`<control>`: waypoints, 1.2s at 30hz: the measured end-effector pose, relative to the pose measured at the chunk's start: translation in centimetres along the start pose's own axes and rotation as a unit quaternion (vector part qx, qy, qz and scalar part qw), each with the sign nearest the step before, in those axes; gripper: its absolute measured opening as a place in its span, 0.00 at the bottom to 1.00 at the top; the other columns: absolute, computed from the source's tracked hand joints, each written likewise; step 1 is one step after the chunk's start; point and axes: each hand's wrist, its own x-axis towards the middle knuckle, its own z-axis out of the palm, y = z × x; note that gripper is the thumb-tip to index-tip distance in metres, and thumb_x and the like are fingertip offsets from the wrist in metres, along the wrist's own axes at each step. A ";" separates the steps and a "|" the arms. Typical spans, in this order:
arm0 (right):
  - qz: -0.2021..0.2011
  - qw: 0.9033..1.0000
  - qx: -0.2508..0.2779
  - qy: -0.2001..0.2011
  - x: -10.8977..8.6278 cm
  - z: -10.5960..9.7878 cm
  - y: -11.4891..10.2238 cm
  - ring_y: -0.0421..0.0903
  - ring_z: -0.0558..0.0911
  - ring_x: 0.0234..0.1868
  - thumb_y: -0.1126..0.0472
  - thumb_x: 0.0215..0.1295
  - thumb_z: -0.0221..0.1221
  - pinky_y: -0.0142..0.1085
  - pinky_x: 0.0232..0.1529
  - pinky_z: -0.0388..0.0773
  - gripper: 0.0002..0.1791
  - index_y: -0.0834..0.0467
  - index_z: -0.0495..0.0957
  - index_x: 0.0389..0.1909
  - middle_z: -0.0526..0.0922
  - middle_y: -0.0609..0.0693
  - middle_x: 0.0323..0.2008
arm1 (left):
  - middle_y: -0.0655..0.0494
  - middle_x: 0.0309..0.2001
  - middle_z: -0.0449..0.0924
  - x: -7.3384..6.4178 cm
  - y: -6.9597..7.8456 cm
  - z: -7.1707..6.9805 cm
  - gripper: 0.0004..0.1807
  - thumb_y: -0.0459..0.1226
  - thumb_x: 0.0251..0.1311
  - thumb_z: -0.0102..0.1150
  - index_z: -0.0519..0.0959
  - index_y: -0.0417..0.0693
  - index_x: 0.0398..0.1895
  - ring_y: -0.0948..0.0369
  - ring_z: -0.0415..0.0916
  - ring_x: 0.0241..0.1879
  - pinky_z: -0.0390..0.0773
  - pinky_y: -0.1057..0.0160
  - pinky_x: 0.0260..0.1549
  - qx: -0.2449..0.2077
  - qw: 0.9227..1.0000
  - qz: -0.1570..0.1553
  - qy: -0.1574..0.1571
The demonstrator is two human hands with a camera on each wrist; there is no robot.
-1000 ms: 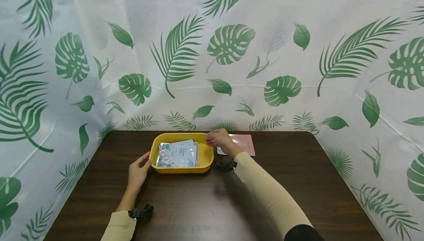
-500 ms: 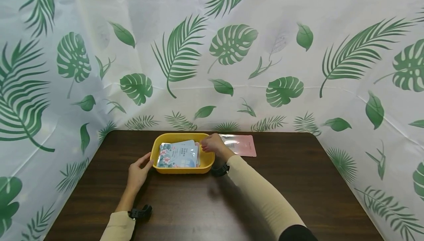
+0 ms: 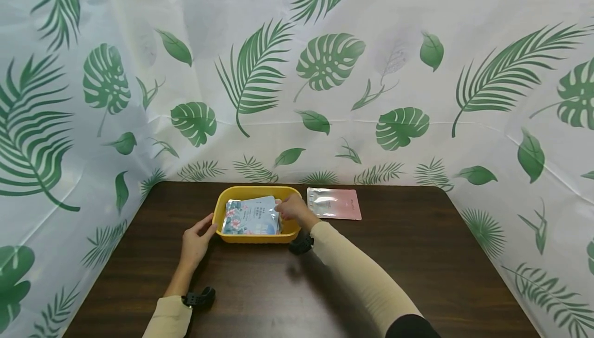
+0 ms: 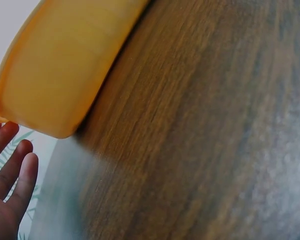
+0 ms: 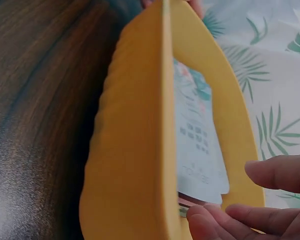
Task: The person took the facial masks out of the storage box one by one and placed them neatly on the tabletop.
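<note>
A yellow plastic basket (image 3: pixel 257 239) sits toward the back of the table. Inside it lies a small stack of flat sheet mask packets (image 3: pixel 250 216), the top one pale blue with flowers. My left hand (image 3: pixel 195 245) holds the basket's left end, thumb and fingers at the rim; the left wrist view shows several fingers spread beside the basket corner. My right hand (image 3: pixel 294 210) reaches over the basket's right end. In the right wrist view its fingertips (image 5: pixel 202 222) are at the stack's edge, while the thumb (image 5: pixel 272 172) stands apart from them.
A pink and silver mask packet (image 3: pixel 335 204) lies flat on the table to the right of the basket. The dark wood table (image 3: pixel 394 260) meets a leaf-patterned cloth backdrop (image 3: pixel 343 147) at its far edge.
My right hand has moved left and down into the basket, from above its right rim to the packets' edge. The pink packet is now uncovered. My left hand stays at the basket's left end.
</note>
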 end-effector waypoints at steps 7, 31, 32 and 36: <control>-0.006 0.999 -0.047 0.003 0.4 1.0 0.5 0.41 0.70 0.15 0.65 0.59 0.63 0.40 0.34 0.82 0.10 0.70 0.82 0.26 0.70 0.45 0.12 | 0.40 0.62 0.76 0.0 0.0 0.1 0.23 0.40 0.67 0.58 0.74 0.41 0.63 0.49 0.69 0.64 0.62 0.46 0.68 -0.005 1.000 -0.007 0.000; 0.024 0.997 0.069 0.019 -0.1 1.9 0.0 0.46 0.78 0.25 0.69 0.60 0.61 0.42 0.38 0.84 0.11 0.71 0.81 0.41 0.78 0.53 0.28 | 0.44 0.65 0.73 0.0 0.3 -0.1 0.24 0.43 0.68 0.57 0.74 0.43 0.64 0.47 0.66 0.68 0.59 0.44 0.69 0.020 1.000 -0.019 -0.010; 0.026 0.997 0.068 0.017 -0.2 1.9 -0.1 0.46 0.78 0.25 0.69 0.60 0.61 0.43 0.40 0.84 0.11 0.70 0.80 0.42 0.78 0.53 0.29 | 0.44 0.65 0.73 0.0 0.3 -0.1 0.24 0.43 0.68 0.57 0.74 0.43 0.64 0.47 0.66 0.68 0.59 0.44 0.69 0.021 1.000 -0.018 -0.011; 0.036 0.998 0.057 0.008 -0.4 2.1 -0.2 0.49 0.77 0.24 0.70 0.61 0.60 0.44 0.39 0.84 0.10 0.68 0.78 0.43 0.78 0.56 0.34 | 0.43 0.65 0.73 0.0 0.3 -0.1 0.24 0.42 0.68 0.57 0.74 0.43 0.64 0.47 0.65 0.68 0.58 0.43 0.69 0.024 0.999 -0.015 -0.013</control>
